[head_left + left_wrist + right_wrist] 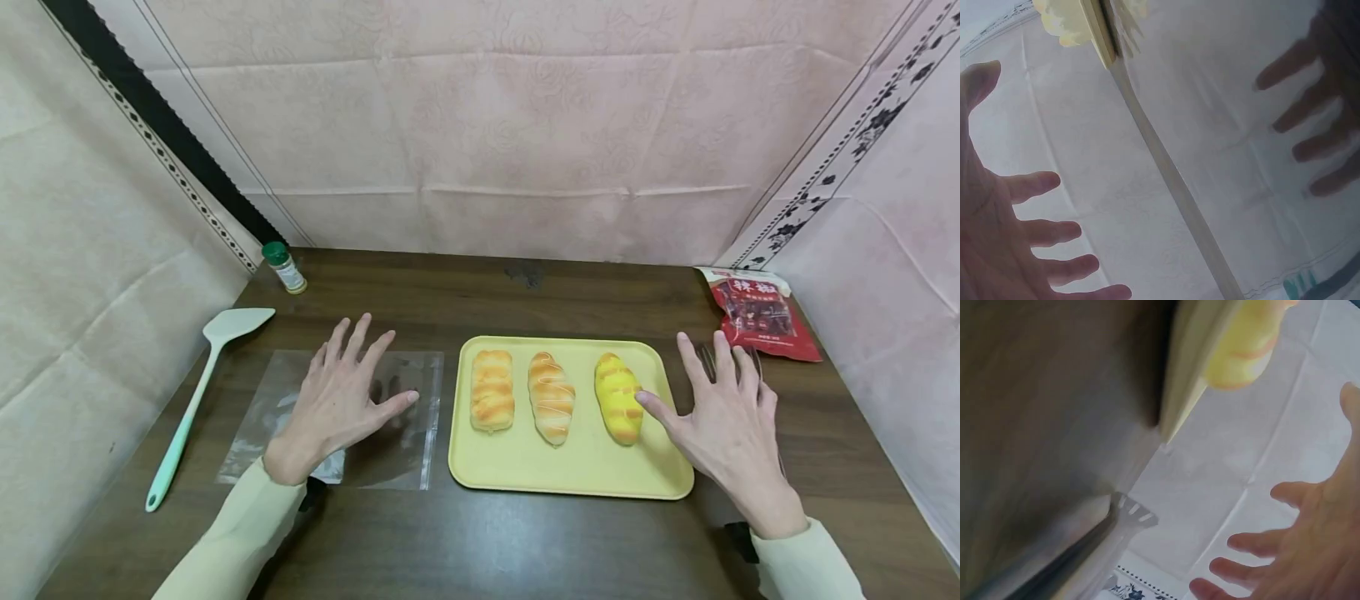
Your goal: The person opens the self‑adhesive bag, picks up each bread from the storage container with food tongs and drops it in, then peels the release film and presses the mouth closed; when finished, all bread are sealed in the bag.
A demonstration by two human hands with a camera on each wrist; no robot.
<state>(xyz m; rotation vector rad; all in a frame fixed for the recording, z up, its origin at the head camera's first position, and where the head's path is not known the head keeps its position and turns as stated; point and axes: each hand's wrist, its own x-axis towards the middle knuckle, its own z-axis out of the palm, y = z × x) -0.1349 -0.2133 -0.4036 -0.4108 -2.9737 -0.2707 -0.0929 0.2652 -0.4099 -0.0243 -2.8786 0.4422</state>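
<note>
My left hand [337,404] hovers, fingers spread, over a clear plastic bag [405,458] lying flat left of the tray. In the left wrist view nothing sits between the fingers [1054,233]. My right hand [723,425] is also spread and holds nothing, its thumb over the right part of a yellow tray [570,479]. On the tray lie three bread rolls: a golden one [492,390], a striped one [551,398] and a yellow one [618,398]. Beneath the right hand is a metal utensil with a slotted end [1138,512], mostly hidden in the head view.
A spatula [183,417] with a white head and mint handle lies at the far left. Behind it stands a small green-capped bottle [285,267]. A red snack packet [765,317] lies at the back right. Cloth walls [525,133] bound the brown table [525,542].
</note>
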